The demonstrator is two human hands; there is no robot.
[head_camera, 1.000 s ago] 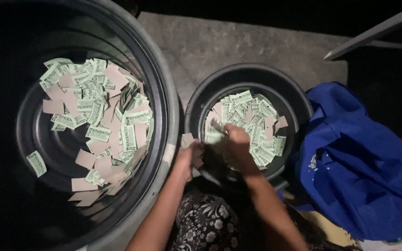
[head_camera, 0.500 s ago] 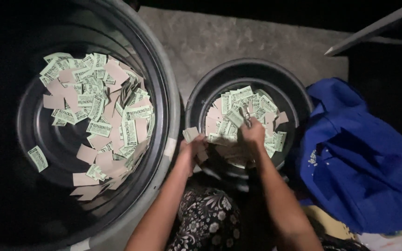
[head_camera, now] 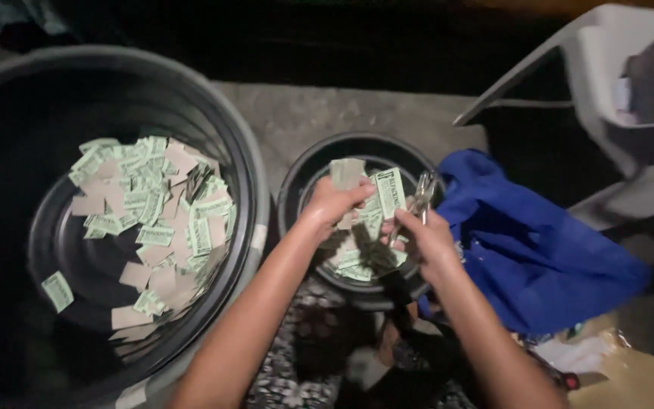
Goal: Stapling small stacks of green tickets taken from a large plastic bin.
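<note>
My left hand (head_camera: 332,201) is raised over the small black bucket (head_camera: 304,170) and grips a bunch of green and tan paper slips (head_camera: 376,198). My right hand (head_camera: 425,236) is close beside it, holding a metal scissor-like tool (head_camera: 420,195) whose tip touches the slips. More slips lie in the bottom of the small bucket, under my hands. The large black bin (head_camera: 244,159) on the left holds a heap of similar slips (head_camera: 160,212).
A blue cloth bag (head_camera: 531,250) lies right of the small bucket. A pale plastic chair (head_camera: 615,98) stands at upper right. Bare concrete floor (head_camera: 327,113) lies beyond the buckets. Patterned fabric covers my lap (head_camera: 304,356) at the bottom.
Both hands have lifted out of the small bucket, the left now holding up a bunch of slips. The view has shifted right, showing the chair.
</note>
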